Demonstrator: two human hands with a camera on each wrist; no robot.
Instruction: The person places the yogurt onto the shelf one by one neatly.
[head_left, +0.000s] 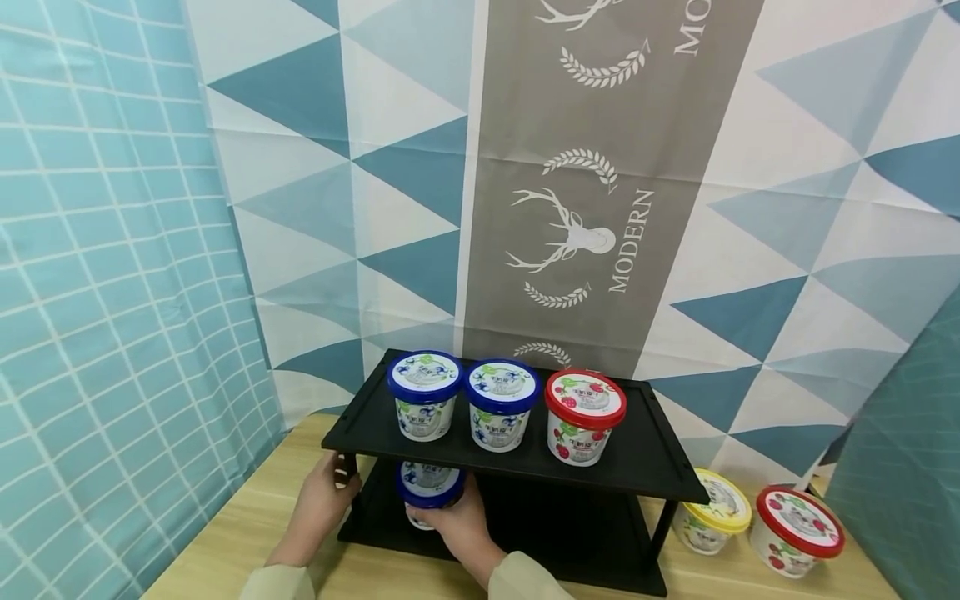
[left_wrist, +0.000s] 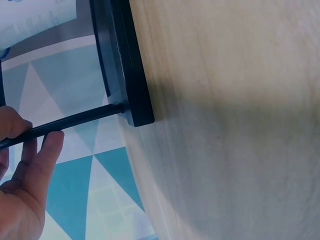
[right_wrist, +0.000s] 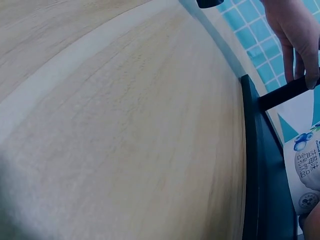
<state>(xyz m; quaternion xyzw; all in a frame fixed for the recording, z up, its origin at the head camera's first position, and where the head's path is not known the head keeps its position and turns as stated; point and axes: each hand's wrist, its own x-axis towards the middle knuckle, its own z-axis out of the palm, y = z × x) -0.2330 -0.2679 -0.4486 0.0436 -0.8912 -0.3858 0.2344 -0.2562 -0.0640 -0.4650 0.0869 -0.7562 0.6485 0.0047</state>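
A black two-tier rack stands on the table. At its left front post, my left hand grips the post with thumb and fingers. Inside the lower tier, my right hand holds a blue-lidded tub from its right side. The tub's printed label with blueberries shows in the right wrist view; the upper shelf partly hides its lid in the head view. Two more blue-lidded tubs and a red-lidded tub stand in a row on the upper shelf.
To the right of the rack, a yellow-lidded tub and another red-lidded tub stand on the wooden table. Patterned cloth hangs behind, and a blue checked curtain hangs at the left.
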